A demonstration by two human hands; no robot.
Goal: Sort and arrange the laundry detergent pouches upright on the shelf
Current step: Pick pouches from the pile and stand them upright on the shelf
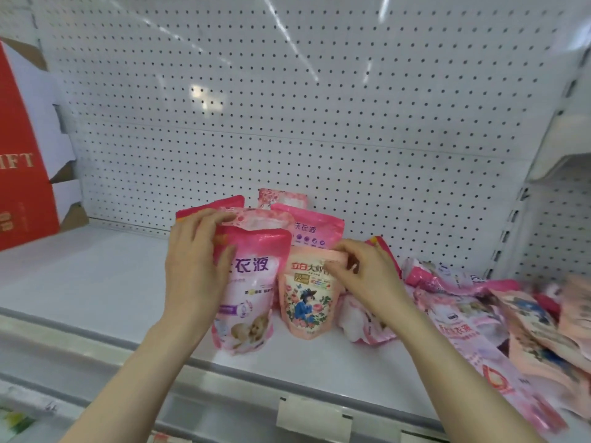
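Laundry detergent pouches are pictured before a white pegboard panel, on a pale shelf. Places are given from the large pink pouch, which is stood upright near the shelf's front edge. Well to its left, a red box is seen. To its right, a heap of fallen pouches is spread flat. Just behind it, more standing pouches are ranked. Just beside it on the right, a small peach pouch is kept upright, long axis vertical. The large pink pouch is gripped along its upper left edge by the left hand, and the small peach pouch is pinched at its top right corner by the right hand. The heap is judged nearer the right hand.
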